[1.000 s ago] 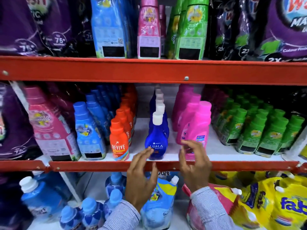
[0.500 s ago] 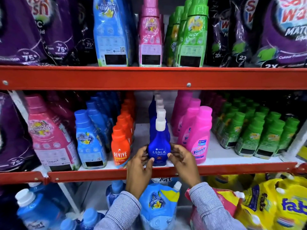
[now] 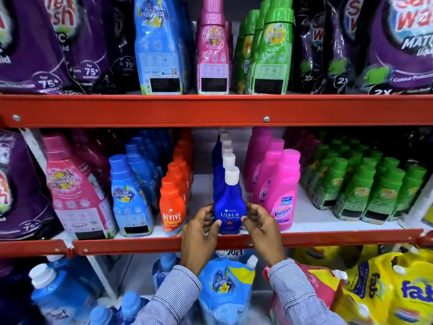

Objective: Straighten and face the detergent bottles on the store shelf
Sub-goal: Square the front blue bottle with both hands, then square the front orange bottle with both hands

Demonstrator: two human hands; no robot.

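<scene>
A dark blue Ujala bottle (image 3: 229, 202) with a white cap stands upright at the front edge of the middle shelf (image 3: 328, 220), label facing me. My left hand (image 3: 199, 235) grips its lower left side and my right hand (image 3: 262, 231) grips its lower right side. Behind it runs a row of the same blue bottles. An orange Revive bottle (image 3: 172, 207) stands just left of it, and a pink Vanish bottle (image 3: 282, 195) just right.
Blue (image 3: 130, 200) and pink (image 3: 75, 191) softener bottles fill the shelf's left; green bottles (image 3: 351, 188) fill the right. The red rail (image 3: 210, 110) of the upper shelf hangs above. Blue pouches (image 3: 225, 289) and yellow pouches (image 3: 386, 289) sit on the shelf below.
Both hands moved from in front of the shelf rail up to the front Ujala bottle and closed on its sides. The camera has come closer.
</scene>
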